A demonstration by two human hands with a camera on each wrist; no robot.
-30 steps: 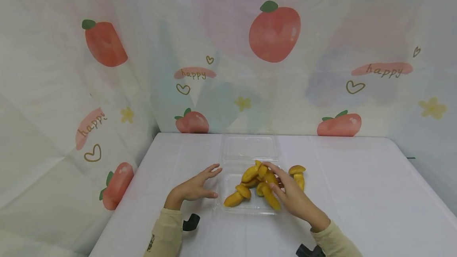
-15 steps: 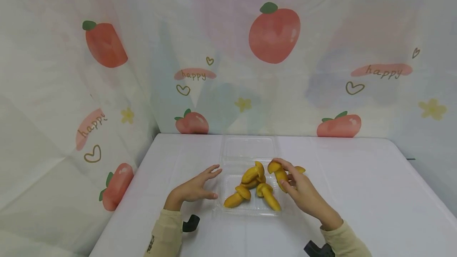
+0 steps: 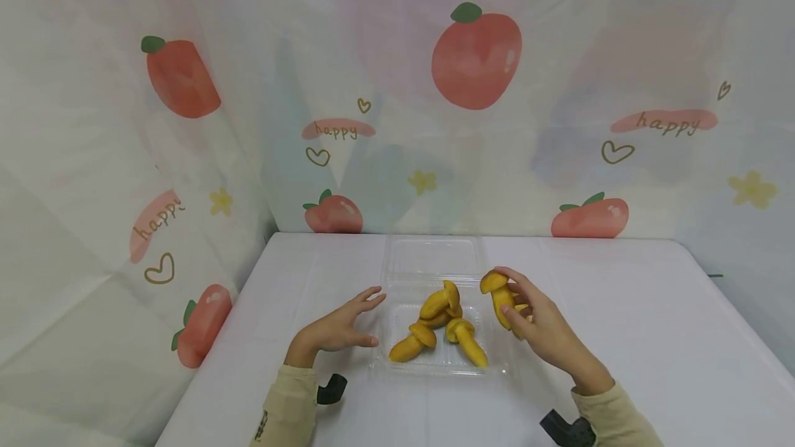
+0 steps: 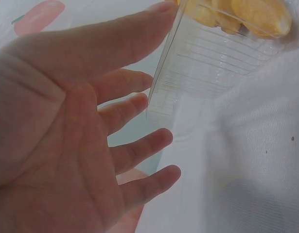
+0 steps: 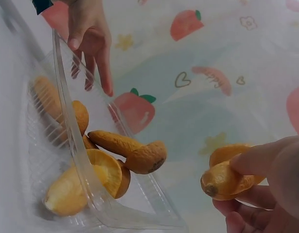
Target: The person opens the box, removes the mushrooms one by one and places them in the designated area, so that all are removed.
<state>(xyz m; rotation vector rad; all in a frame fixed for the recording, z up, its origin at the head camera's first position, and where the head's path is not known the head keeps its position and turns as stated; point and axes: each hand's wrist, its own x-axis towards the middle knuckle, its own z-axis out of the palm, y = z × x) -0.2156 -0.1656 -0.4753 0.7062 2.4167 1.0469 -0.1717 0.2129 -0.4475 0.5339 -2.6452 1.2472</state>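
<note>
My right hand (image 3: 546,330) pinches a yellow mushroom (image 3: 497,295) between thumb and fingers, above the right side of a clear plastic clamshell box (image 3: 435,370). In the right wrist view the mushroom's stem end (image 5: 212,187) faces the camera. Several more yellow mushrooms (image 3: 410,347) lie heaped in the box. A yellow patch shows behind my right fingers; whether it is another mushroom is hard to see. My left hand (image 3: 335,330) stays beside the box's left edge, fingers spread and holding nothing. In the left wrist view its thumb (image 4: 134,34) is close to the box wall.
The box's clear lid (image 3: 435,257) lies folded back behind it on the white table (image 3: 621,336). A patterned cloth (image 3: 385,54) with printed fruit hangs along the table's back and left. Black straps (image 3: 332,389) sit near both wrists.
My right hand has lifted the mushroom from the heap in the box and carried it to the right. My left hand and the other mushrooms in the box keep their places.
</note>
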